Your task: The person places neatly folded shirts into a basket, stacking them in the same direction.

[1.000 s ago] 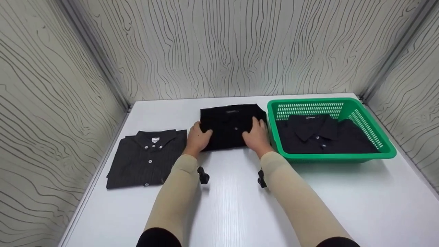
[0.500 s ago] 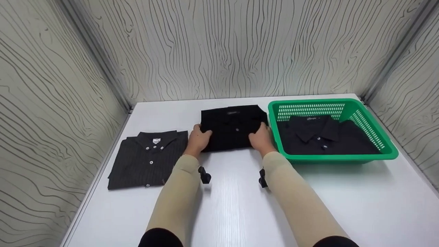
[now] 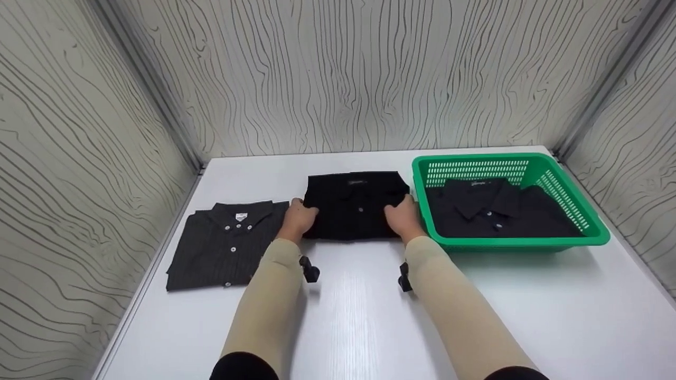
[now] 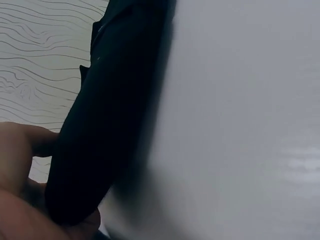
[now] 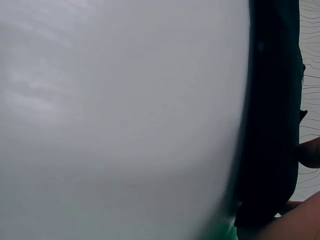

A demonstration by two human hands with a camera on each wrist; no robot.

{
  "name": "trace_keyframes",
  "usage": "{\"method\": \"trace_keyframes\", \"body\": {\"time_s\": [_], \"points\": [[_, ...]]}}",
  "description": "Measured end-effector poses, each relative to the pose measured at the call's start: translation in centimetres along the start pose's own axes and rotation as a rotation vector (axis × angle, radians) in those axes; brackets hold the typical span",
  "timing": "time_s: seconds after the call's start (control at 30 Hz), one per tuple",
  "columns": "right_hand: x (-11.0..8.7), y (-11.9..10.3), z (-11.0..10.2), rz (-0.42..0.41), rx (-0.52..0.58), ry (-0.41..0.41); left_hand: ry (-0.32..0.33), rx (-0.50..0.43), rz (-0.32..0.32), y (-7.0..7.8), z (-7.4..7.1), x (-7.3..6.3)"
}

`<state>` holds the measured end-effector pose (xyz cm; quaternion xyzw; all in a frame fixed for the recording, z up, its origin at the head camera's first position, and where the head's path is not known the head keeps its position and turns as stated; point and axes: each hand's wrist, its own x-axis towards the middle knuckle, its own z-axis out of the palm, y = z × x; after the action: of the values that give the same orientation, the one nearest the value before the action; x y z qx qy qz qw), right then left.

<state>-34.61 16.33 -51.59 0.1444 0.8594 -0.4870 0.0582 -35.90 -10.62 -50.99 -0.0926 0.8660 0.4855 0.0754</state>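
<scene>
White tabletop (image 3: pixel 348 316) spreads beneath outstretched arms (image 3: pixel 268 303), left grip (image 3: pixel 299 217) and right grip (image 3: pixel 403 215) pinching a black shirt (image 3: pixel 351 214) by its sides.

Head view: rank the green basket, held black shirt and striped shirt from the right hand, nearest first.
1. Black shirt: gripped by the right hand.
2. Green basket: just right of that hand.
3. Striped shirt: leftmost.
</scene>
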Motion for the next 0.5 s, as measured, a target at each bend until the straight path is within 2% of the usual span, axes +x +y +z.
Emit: {"method": "trace_keyframes", "body": {"time_s": [0.27,0.5], "points": [[-0.10,-0.01,-0.17,0.063,0.004,0.016,-0.103,0.003,-0.064,-0.19,-0.70,-0.31],[-0.25,0.42,-0.12,0.085,-0.003,-0.023,-0.123,-0.007,-0.084,-0.41,-0.45,0.05]]}}
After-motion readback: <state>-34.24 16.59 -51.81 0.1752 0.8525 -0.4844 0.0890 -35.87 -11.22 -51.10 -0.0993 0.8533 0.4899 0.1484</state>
